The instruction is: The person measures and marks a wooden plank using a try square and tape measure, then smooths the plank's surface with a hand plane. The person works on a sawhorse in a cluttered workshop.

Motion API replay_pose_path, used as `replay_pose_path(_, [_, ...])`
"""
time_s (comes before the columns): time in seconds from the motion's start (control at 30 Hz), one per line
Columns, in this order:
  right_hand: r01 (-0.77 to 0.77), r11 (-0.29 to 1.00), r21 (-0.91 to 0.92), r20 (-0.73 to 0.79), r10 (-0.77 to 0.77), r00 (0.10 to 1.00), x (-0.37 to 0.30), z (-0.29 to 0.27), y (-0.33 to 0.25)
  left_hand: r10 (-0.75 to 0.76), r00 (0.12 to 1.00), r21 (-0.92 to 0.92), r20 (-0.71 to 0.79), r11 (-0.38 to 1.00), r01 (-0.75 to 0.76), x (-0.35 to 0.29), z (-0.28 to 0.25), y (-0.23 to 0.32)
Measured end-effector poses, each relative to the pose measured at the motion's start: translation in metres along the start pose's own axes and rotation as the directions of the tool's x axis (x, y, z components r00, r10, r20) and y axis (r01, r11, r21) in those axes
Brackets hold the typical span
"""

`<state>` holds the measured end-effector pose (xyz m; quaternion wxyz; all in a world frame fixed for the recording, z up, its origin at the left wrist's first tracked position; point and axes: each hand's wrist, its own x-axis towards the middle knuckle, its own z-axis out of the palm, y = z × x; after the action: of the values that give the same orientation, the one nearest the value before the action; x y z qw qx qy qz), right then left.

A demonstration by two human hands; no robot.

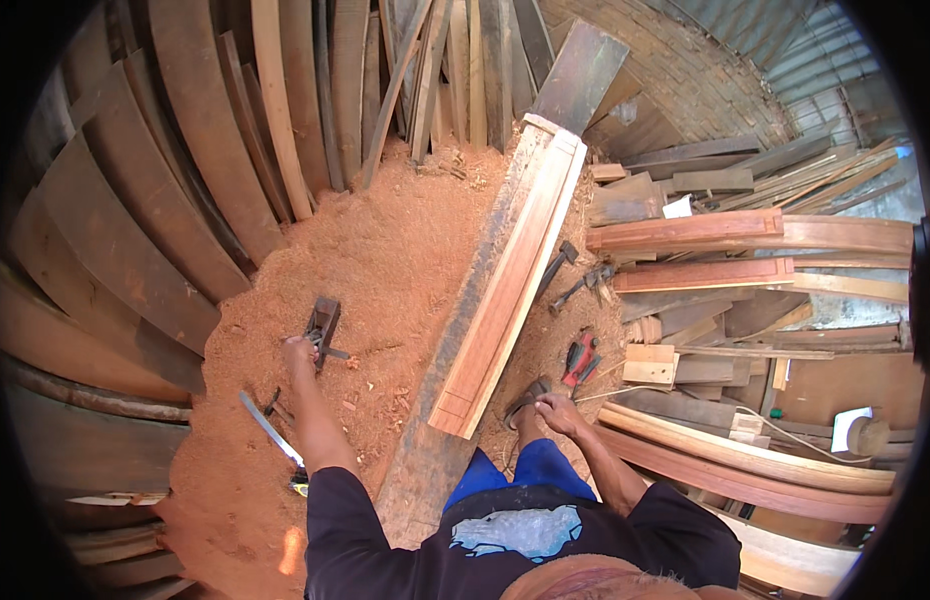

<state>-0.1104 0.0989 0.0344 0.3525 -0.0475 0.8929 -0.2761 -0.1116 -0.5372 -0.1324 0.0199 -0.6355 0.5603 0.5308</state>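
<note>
My left hand (301, 350) reaches out to the left, closed on a dark wooden hand plane (326, 318) held just above the shavings. My right hand (557, 410) is close to my body, beside my sandalled foot (525, 402). Its fingers are curled, and I see nothing in them. Between my arms lies a long reddish wood piece (515, 280) with grooved lines along its face and a paler strip along its right side. It rests on a long worn plank (465, 330) that slants away to the upper right.
Wood shavings (395, 235) cover the ground. A hand saw (270, 430) lies at left. Right of the plank are a hammer (558, 268) and a red-and-black power tool (580, 360). Boards (185, 190) lean at left; shaped wood pieces (700, 230) and offcuts are stacked at right.
</note>
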Motion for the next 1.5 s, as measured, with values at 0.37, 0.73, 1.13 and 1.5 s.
replay_pose_path(0.37, [0.288, 0.857, -0.427, 0.167, -0.238, 0.957, 0.022, 0.019, -0.316, 0.259, 0.918, -0.334, 0.300, 0.930, -0.153, -0.169, -0.038, -0.022])
replay_pose_path(0.73, [0.372, 0.918, 0.136, -0.195, -0.343, 0.919, 0.039, 0.085, -0.205, 0.485, 0.701, -0.146, 0.524, 0.861, -0.486, -0.372, 0.036, 0.012])
replay_pose_path(1.13, [-0.224, 0.228, 0.948, 0.255, -0.116, 0.960, -0.042, -0.023, -0.201, 0.456, 0.703, -0.069, 0.546, 0.861, -0.504, -0.347, 0.000, 0.019])
replay_pose_path(1.5, [-0.082, 0.137, 0.987, 0.148, -0.599, 0.787, -0.097, -0.031, -0.181, 0.504, 0.213, -0.535, 0.837, 0.835, 0.127, -0.356, 0.044, -0.035])
